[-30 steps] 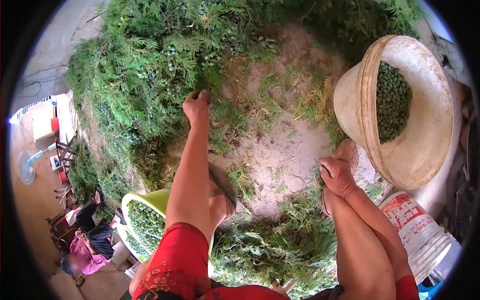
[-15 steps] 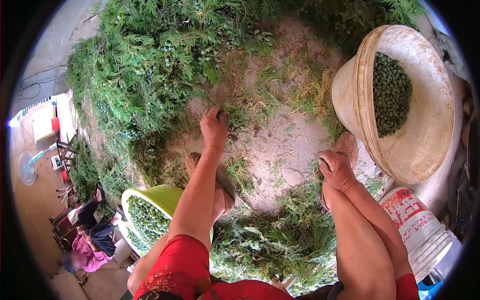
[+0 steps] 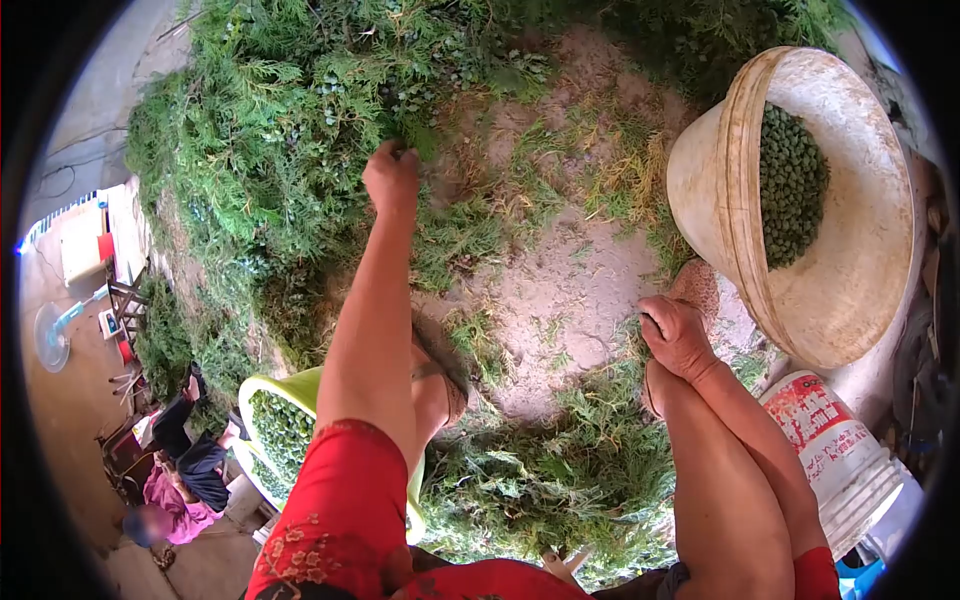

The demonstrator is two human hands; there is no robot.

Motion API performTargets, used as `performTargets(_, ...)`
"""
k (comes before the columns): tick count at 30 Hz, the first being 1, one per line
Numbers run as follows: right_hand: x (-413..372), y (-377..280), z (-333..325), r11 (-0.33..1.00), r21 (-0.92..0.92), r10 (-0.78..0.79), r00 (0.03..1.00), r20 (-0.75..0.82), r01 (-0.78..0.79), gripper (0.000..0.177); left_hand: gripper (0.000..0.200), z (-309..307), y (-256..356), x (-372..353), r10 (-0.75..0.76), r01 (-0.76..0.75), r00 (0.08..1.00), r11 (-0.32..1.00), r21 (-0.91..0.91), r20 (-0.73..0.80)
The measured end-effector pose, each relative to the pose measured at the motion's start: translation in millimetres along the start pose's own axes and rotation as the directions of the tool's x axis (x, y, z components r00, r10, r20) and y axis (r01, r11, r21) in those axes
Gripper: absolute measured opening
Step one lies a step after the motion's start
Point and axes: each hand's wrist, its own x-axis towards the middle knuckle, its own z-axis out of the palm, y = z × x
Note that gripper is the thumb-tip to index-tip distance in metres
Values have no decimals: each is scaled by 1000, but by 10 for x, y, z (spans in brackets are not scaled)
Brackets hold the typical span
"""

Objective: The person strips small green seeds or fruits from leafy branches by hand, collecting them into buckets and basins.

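My left hand (image 3: 391, 180) reaches out to the near edge of a heap of green cypress branches (image 3: 270, 150) that bear small bluish-green cones. Its fingers are curled together against the foliage, and what lies between them is hidden. My right hand (image 3: 676, 338) rests by my right knee, above a brown shoe (image 3: 697, 288). Its fingers are closed, and I cannot see whether anything is inside. To the right, a large off-white bucket (image 3: 735, 190) tilts towards me with many small green cones (image 3: 792, 185) in it.
A lime-green basin (image 3: 300, 385) of green cones stands by my left leg. Loose sprigs (image 3: 540, 450) lie between my feet. A white bucket with red print (image 3: 825, 440) lies at the right. At far left are a fan (image 3: 55, 335) and a seated person (image 3: 180, 490).
My left hand has moved up and slightly left, from the bare ground to the edge of the branch heap. My right hand stays by the knee.
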Motion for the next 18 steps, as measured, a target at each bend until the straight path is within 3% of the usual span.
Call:
performTargets(4, -4, 5, 2, 1000, 27, 15, 1000, 18, -16, 17, 32, 88, -10, 100, -94, 87, 995, 981, 171, 35)
performTargets(6, -27, 25, 10, 1000, 3, 11, 1000, 12, -11, 17, 32, -30, -59, 54, -4, -28, 976, 989, 143, 220)
performTargets(7, -23, 34, 19, 1000, -22, 7, 1000, 6, -7, 17, 32, -74, -77, -6, -1, -31, 976, 989, 145, 216)
performTargets(8, -18, 38, 28, 1000, -20, 6, 1000, 4, -6, 17, 31, -146, -66, -120, -192, 269, 902, 950, -156, 388)
performTargets(9, -19, 43, 33, 1000, -11, -4, 1000, -9, 4, 17, 29, -212, -57, -232, -286, 570, 753, 733, -371, 592)
performTargets(10, -26, 47, 30, 1000, -5, -14, 1000, -21, 14, 18, 29, -281, -44, -337, -284, 569, 753, 734, -371, 593)
performTargets(12, -33, 47, 22, 1000, -2, -14, 1000, -17, 14, 18, 25, -384, -29, -485, -181, 619, 772, 429, -657, 609)
performTargets(13, -25, 48, 24, 1000, 3, -16, 1000, -13, 16, 18, 25, -360, -86, -461, -180, 618, 774, 429, -659, 608)
performTargets(15, -22, 44, 32, 1000, 24, -7, 1000, -13, 8, 18, 22, -298, -170, -367, -287, 607, 786, 190, -771, 548)
performTargets(16, -25, 46, 30, 999, 43, 4, 1000, -14, -3, 18, 22, -231, -188, -289, -282, 607, 787, 188, -773, 549)
performTargets(18, -10, 51, 16, 1000, 12, -2, 1000, -3, 2, 18, 19, -146, -35, -50, -427, 535, 833, 460, -708, 352)
